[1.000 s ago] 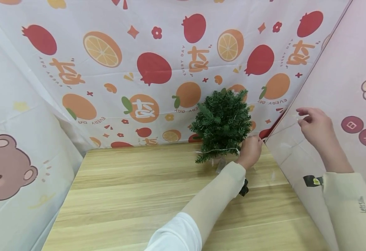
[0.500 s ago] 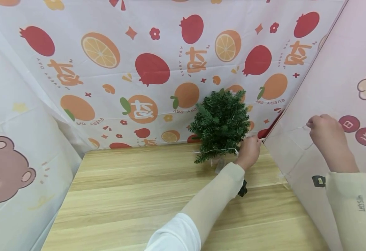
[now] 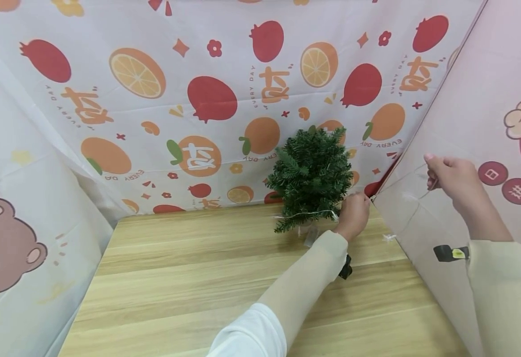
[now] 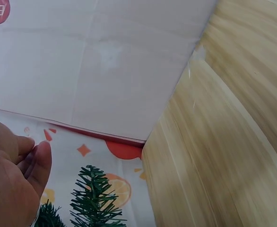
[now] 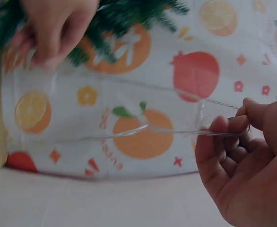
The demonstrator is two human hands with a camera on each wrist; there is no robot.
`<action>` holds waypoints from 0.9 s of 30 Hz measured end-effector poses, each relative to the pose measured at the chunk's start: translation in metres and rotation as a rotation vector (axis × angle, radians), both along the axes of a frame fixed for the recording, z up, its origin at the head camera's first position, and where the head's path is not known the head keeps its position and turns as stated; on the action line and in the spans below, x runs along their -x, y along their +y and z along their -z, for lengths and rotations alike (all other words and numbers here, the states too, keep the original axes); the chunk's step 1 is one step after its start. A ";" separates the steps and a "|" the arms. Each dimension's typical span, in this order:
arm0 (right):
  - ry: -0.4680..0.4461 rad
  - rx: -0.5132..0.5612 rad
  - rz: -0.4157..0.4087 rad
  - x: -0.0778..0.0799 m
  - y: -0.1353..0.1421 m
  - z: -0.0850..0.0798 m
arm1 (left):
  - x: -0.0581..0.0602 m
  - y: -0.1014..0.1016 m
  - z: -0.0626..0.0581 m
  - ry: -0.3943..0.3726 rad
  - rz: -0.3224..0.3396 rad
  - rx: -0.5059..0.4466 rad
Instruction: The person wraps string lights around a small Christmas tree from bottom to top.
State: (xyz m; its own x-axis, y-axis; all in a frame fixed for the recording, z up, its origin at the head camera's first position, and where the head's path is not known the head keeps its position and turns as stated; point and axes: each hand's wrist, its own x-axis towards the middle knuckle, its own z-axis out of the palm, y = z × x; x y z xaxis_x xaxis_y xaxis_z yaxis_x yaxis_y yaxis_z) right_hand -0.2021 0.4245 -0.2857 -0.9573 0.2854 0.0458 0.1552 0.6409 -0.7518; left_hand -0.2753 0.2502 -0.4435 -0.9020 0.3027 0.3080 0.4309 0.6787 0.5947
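A small green artificial pine tree (image 3: 311, 171) stands at the back right of the table. Part of a thin, clear strand of string lights (image 3: 307, 214) runs across its lower branches. My left hand (image 3: 353, 214), right beside the tree, pinches the strand between thumb and fingers; it also shows in the left wrist view (left hand (image 4: 15, 172)). Off to the right and higher, my right hand (image 3: 459, 186) holds another stretch. In the right wrist view the wire (image 5: 176, 132) passes through the curled fingers of my right hand (image 5: 252, 165). A small white tuft hangs along the slack.
The wooden table (image 3: 189, 277) meets a fruit-print cloth (image 3: 153, 119) behind and a pale cloth wall (image 3: 421, 213) close on the right. A clear tag (image 3: 311, 237) hangs beneath the tree. A bear-print cloth (image 3: 6, 248) borders the left side.
My right hand moved right and down, then slightly back left and up, its fingers turning on the strand. My left hand keeps its place and hold by the tree.
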 end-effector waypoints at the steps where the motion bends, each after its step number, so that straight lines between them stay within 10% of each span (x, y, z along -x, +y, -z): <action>1: 0.008 0.049 -0.004 0.000 -0.002 -0.003 | 0.000 0.000 0.000 -0.003 0.001 -0.008; 16: 0.252 0.647 -0.152 -0.011 -0.017 -0.025 | 0.002 0.000 0.003 -0.032 0.018 -0.055; 21: 0.215 0.514 -0.119 -0.012 -0.017 -0.026 | 0.003 0.000 0.004 -0.028 0.014 -0.054; 27: 0.130 0.085 -0.049 -0.009 -0.017 -0.023 | 0.004 -0.002 0.010 -0.046 0.017 -0.061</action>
State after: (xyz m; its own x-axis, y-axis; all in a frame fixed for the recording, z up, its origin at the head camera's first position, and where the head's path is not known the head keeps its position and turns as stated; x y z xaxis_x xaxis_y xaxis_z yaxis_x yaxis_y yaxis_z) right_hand -0.1932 0.4080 -0.2622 -0.9579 0.2463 0.1477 0.0230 0.5785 -0.8153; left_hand -0.2788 0.2487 -0.4540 -0.9105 0.2997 0.2851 0.4133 0.6332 0.6543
